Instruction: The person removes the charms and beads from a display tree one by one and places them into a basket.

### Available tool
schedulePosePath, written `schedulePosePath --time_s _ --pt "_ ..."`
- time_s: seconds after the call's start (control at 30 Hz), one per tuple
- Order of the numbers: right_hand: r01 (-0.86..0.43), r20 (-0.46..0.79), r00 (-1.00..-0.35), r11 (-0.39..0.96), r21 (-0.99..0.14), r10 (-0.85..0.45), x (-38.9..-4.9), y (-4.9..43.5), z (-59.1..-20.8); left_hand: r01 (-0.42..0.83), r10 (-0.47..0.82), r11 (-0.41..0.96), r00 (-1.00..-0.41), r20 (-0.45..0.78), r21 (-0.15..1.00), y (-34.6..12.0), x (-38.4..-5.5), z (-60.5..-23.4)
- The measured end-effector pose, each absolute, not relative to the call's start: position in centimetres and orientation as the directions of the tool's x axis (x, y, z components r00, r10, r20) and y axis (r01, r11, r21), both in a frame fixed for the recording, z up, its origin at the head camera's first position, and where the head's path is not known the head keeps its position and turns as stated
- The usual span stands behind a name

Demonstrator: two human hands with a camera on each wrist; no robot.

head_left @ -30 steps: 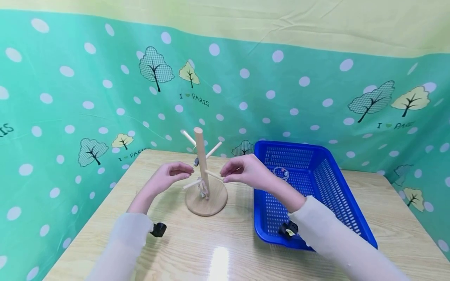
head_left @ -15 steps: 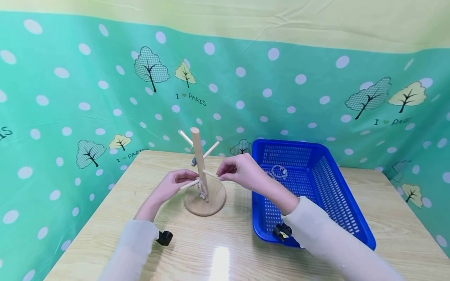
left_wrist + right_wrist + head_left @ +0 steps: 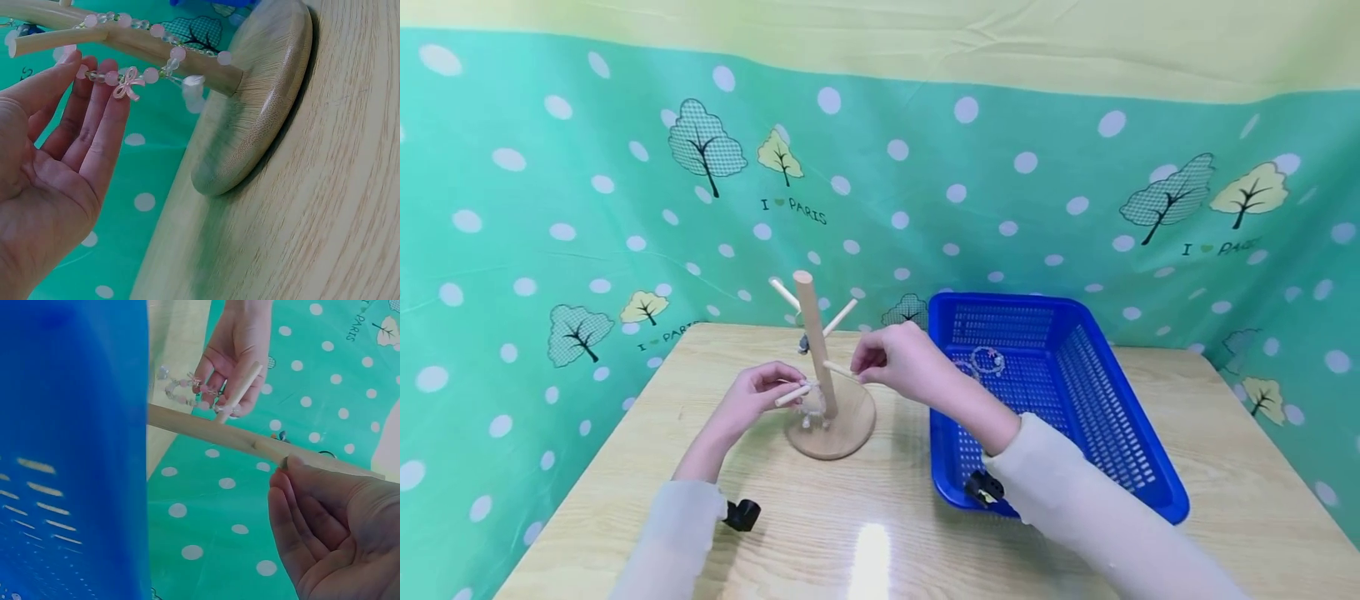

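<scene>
A wooden stand with a round base (image 3: 850,417) and several pegs is upright on the table. My left hand (image 3: 760,396) pinches a pink and clear beaded bracelet (image 3: 151,75) between thumb and fingers, drawing its loop out beside the lower left peg (image 3: 792,397). The bracelet has a pink bow (image 3: 128,84) and loops around that peg. On the other side, my right hand (image 3: 898,358) pinches the end of the lower right peg (image 3: 838,368) with thumb and index finger. A dark grey charm (image 3: 803,343) hangs below the upper left peg (image 3: 785,293).
Right of the stand is a blue perforated plastic basket (image 3: 936,450), partly under my right forearm. Inside lie beaded bracelets (image 3: 997,363). A green dotted curtain (image 3: 1030,200) hangs behind the wooden table (image 3: 820,533).
My left hand has come to the lower left peg and taken hold of the bracelet, spreading its loop leftward. My right hand stays at its peg. The view has shifted slightly.
</scene>
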State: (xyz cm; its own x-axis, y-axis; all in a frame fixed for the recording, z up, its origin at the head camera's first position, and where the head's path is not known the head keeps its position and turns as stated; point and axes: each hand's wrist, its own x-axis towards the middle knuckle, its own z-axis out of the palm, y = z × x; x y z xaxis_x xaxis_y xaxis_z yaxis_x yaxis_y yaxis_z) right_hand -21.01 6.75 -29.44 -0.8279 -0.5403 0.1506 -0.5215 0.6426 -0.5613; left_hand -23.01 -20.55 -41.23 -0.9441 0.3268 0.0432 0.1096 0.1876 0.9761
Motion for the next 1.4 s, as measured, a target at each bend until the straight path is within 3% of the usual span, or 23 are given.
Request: schedulePosePath --time_s 0.83,1.4 --pt "-0.535 0.146 -0.837 0.732 -0.422 -0.528 -20.8 5.2 -28.2 0.233 0.321 0.202 -0.933 0.161 0.951 -24.0 -20.6 -38.5" --pt "-0.528 0.142 -0.841 0.732 -0.43 -0.522 -20.1 5.8 -28.3 0.268 0.334 0.213 -0.924 0.187 0.94 -23.7 -18.7 -38.0"
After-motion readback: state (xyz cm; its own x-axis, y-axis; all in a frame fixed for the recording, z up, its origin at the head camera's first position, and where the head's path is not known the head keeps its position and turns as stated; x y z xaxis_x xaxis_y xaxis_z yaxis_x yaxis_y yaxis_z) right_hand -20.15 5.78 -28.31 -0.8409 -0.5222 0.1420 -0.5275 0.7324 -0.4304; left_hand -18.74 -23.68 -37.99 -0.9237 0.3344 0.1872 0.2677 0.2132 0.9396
